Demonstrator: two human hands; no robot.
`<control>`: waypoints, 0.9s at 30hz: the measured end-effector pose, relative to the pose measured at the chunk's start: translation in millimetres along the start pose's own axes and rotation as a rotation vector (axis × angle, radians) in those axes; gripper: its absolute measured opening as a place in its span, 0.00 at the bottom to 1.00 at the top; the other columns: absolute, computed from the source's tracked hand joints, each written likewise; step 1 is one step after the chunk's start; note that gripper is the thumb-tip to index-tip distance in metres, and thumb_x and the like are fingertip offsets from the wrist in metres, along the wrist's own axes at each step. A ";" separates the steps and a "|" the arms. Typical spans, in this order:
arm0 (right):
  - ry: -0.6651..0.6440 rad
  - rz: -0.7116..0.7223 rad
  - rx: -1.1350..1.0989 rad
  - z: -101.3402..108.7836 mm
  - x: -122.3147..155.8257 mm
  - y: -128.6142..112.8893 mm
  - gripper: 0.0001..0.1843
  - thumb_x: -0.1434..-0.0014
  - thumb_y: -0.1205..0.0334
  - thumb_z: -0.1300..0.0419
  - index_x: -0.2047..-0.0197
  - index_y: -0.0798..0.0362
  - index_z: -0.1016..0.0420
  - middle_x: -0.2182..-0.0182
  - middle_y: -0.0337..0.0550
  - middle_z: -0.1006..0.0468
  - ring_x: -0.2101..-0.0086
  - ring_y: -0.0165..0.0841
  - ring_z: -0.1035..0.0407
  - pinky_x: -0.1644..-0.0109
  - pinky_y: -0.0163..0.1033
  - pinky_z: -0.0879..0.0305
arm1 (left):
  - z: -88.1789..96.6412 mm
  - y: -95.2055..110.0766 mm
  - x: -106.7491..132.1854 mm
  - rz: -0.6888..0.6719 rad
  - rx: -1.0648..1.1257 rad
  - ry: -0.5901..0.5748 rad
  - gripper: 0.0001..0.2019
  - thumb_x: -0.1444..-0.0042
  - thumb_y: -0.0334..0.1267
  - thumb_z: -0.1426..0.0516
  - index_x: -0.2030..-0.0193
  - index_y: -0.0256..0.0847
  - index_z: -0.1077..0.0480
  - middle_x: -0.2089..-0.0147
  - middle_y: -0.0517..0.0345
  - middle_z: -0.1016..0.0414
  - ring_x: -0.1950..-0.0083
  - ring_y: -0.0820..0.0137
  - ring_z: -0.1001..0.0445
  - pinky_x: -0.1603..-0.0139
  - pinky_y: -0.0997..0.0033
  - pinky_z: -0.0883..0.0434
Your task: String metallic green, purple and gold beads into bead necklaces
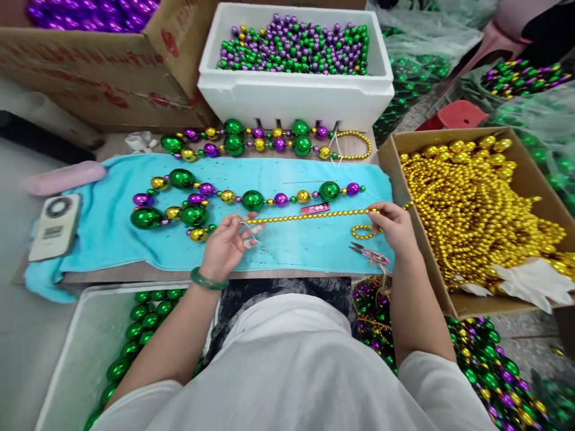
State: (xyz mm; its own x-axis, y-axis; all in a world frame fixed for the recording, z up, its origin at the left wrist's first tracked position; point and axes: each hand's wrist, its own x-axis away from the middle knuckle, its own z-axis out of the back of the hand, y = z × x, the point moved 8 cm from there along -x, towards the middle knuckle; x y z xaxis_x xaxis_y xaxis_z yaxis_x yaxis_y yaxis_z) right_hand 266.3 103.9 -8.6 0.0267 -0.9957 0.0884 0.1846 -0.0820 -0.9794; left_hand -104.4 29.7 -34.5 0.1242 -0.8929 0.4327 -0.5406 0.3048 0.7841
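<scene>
A string of small gold beads (309,216) is stretched level between my two hands over the blue towel (287,248). My left hand (227,242) pinches its left end, where a white thread (251,232) also hangs at the fingers. Its other end is pinched by my right hand (393,224), with a small loop of gold beads (360,231) lying just beside. Thread snips (369,252) rest below that hand. Behind the gold string lies a strand of large green, gold and purple beads (253,200), curled at its left. A small pink packet (315,208) sits between them.
A finished-looking bead necklace (233,145) lies behind the towel, before a white foam box (294,96) of beads. To the right stands a carton (422,239) of gold bead strings. A phone (54,227) and pink pouch (67,178) are at left. Green beads (135,332) fill a lower-left bin.
</scene>
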 end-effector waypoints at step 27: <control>-0.232 0.029 0.532 -31.7 -3.4 6.1 0.12 0.49 0.59 0.36 0.60 0.50 0.18 0.73 0.39 0.23 0.73 0.31 0.35 0.66 0.38 0.39 | -23.1 79.7 -12.5 -0.490 -1.180 -0.003 0.08 0.56 0.25 0.35 0.75 0.45 0.23 0.73 0.60 0.29 0.61 0.63 0.29 0.49 0.69 0.32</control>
State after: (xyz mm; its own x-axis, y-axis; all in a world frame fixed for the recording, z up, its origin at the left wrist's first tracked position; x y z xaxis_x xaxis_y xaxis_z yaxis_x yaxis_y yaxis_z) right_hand 236.1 105.4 -20.6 0.2425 -0.9570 0.1594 0.6474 0.0373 -0.7612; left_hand -129.9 72.8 32.8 0.0975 -0.9952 -0.0123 0.6252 0.0516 0.7788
